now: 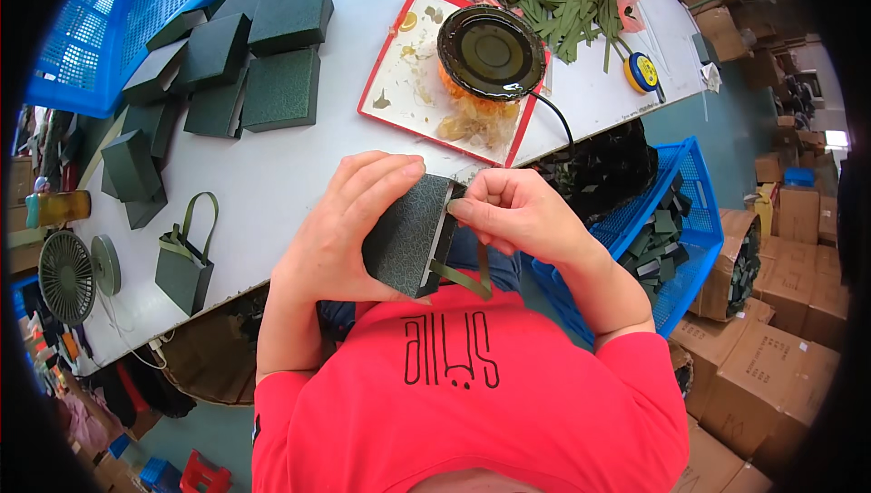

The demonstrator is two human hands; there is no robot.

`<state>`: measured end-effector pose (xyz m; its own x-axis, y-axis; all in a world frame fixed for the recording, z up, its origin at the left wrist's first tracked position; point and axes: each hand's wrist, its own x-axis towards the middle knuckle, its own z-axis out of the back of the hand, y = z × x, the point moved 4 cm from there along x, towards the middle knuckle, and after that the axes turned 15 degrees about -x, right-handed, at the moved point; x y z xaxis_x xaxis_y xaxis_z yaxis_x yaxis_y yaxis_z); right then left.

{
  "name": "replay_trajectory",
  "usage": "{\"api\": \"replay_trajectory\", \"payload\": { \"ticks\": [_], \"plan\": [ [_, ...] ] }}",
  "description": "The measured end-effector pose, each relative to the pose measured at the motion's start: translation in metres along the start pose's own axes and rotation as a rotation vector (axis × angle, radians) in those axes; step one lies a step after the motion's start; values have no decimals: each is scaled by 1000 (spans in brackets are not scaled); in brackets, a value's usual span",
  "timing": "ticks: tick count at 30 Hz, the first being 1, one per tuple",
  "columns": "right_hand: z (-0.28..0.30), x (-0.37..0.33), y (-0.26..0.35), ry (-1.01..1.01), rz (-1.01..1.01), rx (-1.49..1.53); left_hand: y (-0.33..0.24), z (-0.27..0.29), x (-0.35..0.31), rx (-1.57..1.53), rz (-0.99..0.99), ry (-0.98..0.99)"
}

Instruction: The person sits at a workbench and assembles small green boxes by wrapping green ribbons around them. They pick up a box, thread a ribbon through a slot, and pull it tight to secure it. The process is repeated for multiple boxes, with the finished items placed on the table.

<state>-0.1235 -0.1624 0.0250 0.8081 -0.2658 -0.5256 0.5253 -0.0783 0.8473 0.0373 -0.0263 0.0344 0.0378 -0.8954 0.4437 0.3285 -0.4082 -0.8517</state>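
My left hand [340,221] grips the box [404,232] from its left side. The box sits tilted between both hands; at its right edge, my right hand [519,210] is closed on the strap [464,283], which loops below.

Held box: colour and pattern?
The box is dark green with a crackle-like pattern; head view.

Your red shirt [472,411]: black stylised lettering [451,349] across the chest. Brown cartons [758,393] at your right: dark print [768,359], too small to read.
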Motion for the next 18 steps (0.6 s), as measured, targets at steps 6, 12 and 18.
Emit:
{"api": "replay_trajectory", "payload": {
  "ticks": [6, 12, 18],
  "plan": [
    [1, 3, 3, 12, -39, -84, -5, 3, 3, 75, 2, 43],
    [2, 12, -7, 31, 15, -185, -11, 1, 5, 220, 23, 137],
    [0, 21, -26, 45, 82, -198, -8, -6, 3, 237, 59, 162]
  ]
}}
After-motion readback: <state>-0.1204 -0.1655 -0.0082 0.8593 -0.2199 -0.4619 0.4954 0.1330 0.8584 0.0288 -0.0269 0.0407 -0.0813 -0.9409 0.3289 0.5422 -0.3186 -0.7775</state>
